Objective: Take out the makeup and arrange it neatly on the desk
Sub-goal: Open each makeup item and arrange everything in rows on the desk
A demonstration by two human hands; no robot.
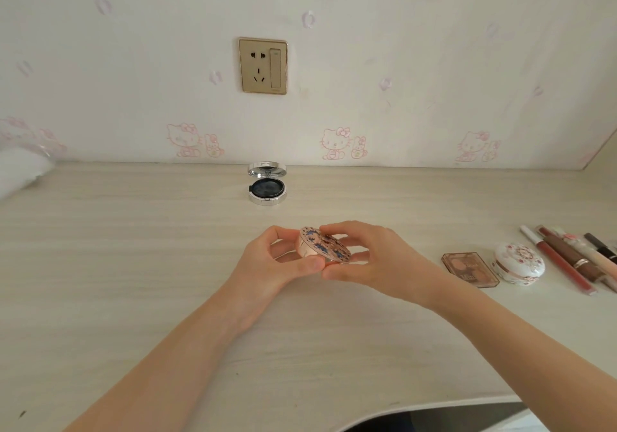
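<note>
**Rose-gold compact point(324, 246) gripped in both your hands, mid counter point(133, 264)**

Your left hand point(267, 261) holds the rose-gold compact from its left side, with the thumb on the near rim and the fingers curled round the far side. Your right hand point(377, 258) pinches it from the right, forefinger on the far edge of the lid and thumb at the near edge. Both hands are closed on it.

The compact is round and tilted. Its patterned lid, with blue and red motifs, faces up toward you and is seated on the base. It's straight ahead of you, at the middle of the counter's width. Can't tell whether it clears the surface or touches it.

Well behind it, near the wall, a silver compact point(267, 186) stands with its lid flipped up and a dark insert showing in the base.

On the right side of the counter, well apart from your hands:
- A brown eyeshadow palette point(470, 269) lies flat.
- A white floral case point(519, 264) sits just beside the palette, on its right.
- A cluster of tubes and pencils point(567, 258) lies side by side, angled away from you. Some are cut off by the frame edge. The red tube is nearest the white floral case.

At the far left edge there's a white object point(20, 171), blurred, can't identify it.

On the wall behind, a gold wall socket point(263, 66) sits above the silver compact. The pale wallpaper point(400, 47) has pink cartoon cat prints.
</note>
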